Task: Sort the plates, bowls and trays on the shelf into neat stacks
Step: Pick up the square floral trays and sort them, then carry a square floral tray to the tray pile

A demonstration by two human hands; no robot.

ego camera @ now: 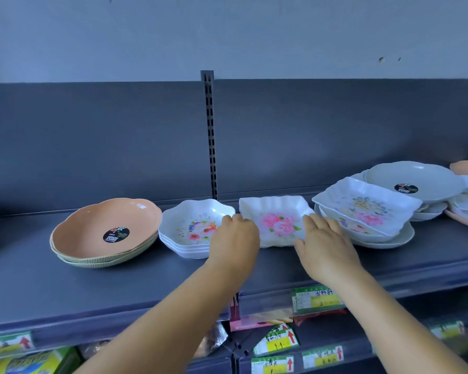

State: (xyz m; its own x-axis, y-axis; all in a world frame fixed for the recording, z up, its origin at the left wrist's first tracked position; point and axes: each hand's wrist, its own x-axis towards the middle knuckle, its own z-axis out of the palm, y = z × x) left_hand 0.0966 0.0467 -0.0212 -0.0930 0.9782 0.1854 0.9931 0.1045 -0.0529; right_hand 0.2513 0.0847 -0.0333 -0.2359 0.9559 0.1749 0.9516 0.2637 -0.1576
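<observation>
White with a pink rose printed in its well, a square tray sits on the dark shelf between both hands. The left hand rests at the tray's left edge with its fingers curled over the rim, though how firmly they hold it cannot be told; the right hand lies at the right edge with fingers fairly straight and close together, laid against the rim. Just left of the tray, touching the left hand, stands a stack of white flowered bowls, and further left a stack of scalloped plates, an orange plate on top of cream ones, with a round black sticker in its well. Crowding the tray's right side is a loose heap: another square flowered tray lies tilted on top of a flowered bowl and a wide white plate, its corner near the right hand. Behind that heap rests a pale grey plate with a black sticker, on more white dishes, and orange pieces show at the far right edge. Price tags hang along the shelf's front lip.
</observation>
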